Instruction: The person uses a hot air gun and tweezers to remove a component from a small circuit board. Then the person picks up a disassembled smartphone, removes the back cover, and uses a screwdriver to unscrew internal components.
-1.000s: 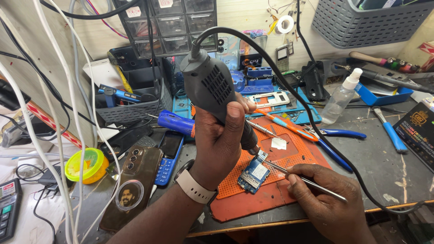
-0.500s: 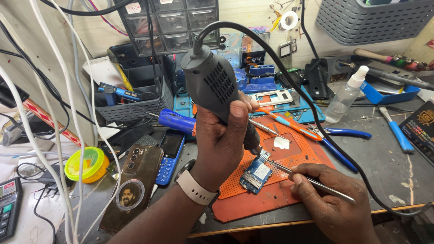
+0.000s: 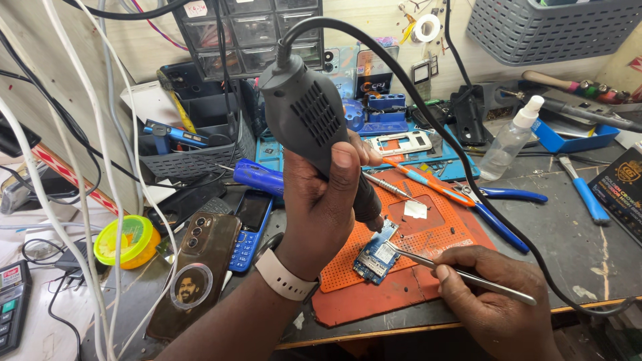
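Small blue rectangular circuit board with silver metal shields, lying tilted at the lower left corner of an orange perforated rubber work mat, near the centre of the bench. Left hand clamped around a grey plastic hot-air gun with vented body, nozzle pointing down at the board's 12 o'clock edge. Right hand at the board's 4 o'clock, fingers pinched on thin silver metal tweezers, tips touching the board. Blue keypad phone at 9 o'clock.
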